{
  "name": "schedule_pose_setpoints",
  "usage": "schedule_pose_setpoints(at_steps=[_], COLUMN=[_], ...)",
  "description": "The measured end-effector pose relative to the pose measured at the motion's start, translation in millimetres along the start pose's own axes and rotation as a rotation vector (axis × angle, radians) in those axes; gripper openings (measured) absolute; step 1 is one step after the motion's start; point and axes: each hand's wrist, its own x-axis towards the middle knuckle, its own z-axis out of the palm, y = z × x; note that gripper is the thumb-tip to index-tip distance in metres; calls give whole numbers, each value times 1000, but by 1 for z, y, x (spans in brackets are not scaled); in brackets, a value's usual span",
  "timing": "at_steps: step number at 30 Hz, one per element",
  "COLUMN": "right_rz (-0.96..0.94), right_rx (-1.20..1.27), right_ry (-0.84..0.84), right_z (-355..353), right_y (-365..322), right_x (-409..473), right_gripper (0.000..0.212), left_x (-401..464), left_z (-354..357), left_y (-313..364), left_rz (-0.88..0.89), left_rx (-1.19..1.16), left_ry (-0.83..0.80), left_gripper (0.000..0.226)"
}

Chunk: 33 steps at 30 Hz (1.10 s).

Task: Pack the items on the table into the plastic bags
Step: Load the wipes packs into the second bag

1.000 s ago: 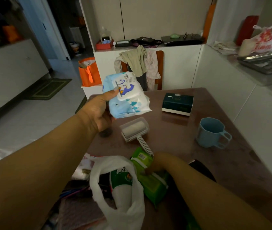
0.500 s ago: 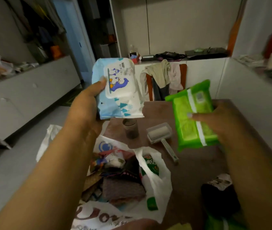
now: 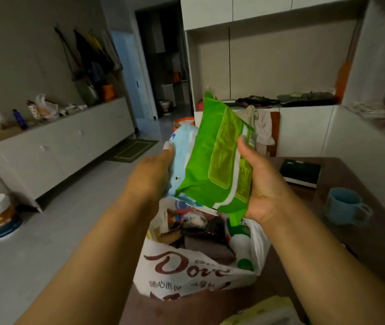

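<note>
Left hand [image 3: 150,175] gripped blue wipes pack [image 3: 182,156], right hand [image 3: 260,184] gripped green wipes pack [image 3: 219,165], packs touching above open plastic bag [image 3: 186,273] at table's [image 3: 351,242] left edge.

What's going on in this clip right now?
A person is packing a white plastic bag that already holds several items. The left hand grips a blue wipes pack, the right hand a green wipes pack, both held together above the bag's opening. A blue cup and a dark box sit on the table.
</note>
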Motion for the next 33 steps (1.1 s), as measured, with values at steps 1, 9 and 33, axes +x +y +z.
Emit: schedule_pose_setpoints(at_steps=[1,9,33], right_rz=[-7,-25,410], right_rx=[25,90,-465], right_ry=[10,97,413], right_z=[1,-11,-60], right_y=[5,33,104], right_x=[-1,-4,82], right_gripper=[45,44,31], left_x=[-1,9,19], left_z=[-5,-60,-95], left_y=[1,-33,-46], left_rz=[-3,219,-45], left_rx=[13,994,-232], left_ry=[1,428,-232], left_gripper=[45,63,72])
